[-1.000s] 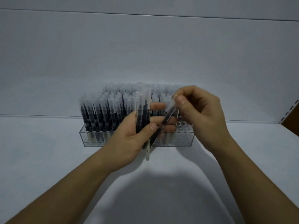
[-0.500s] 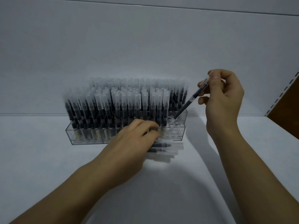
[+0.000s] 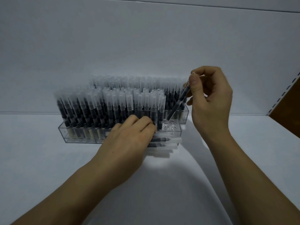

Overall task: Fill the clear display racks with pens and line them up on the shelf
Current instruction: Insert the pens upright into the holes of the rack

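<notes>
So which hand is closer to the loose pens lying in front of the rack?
Left. The left hand lies over the loose pens' ends; the right hand is raised beyond them, pinching another pen above the rack.

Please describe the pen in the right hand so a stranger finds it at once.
Find the front clear rack on the shelf. At its right end, the right hand pinches one pen aimed at the empty holes. Only it leans; other pens stand upright or lie flat.

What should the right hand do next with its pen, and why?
Probably tip the pen upright and lower it into one of the empty holes at the front rack's right end: the right hand pinches it tilted, its lower end near them.
</notes>
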Available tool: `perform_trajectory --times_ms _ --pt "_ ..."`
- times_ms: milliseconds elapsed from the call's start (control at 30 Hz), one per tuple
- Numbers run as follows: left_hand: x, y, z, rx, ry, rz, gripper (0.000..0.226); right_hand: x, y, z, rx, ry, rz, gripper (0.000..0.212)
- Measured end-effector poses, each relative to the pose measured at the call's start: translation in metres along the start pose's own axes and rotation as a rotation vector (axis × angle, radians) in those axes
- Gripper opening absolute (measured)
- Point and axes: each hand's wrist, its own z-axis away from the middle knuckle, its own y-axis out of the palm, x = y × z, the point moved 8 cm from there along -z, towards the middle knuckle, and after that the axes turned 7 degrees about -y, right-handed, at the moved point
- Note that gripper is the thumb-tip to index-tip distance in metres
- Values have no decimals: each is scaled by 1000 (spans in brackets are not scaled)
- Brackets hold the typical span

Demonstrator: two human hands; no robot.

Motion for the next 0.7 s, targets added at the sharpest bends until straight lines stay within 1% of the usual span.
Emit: perform_trajectory --times_ms 133,367,700 --pt "1 0 -1 22 -23 16 47 -4 4 1 37 6 14 1" --pt "-3 -3 -1 24 -31 35 46 -8 16 6 153 -13 55 2" --pt "-5 -4 -1 34 -45 22 46 -18 33 14 225 6 68 4"
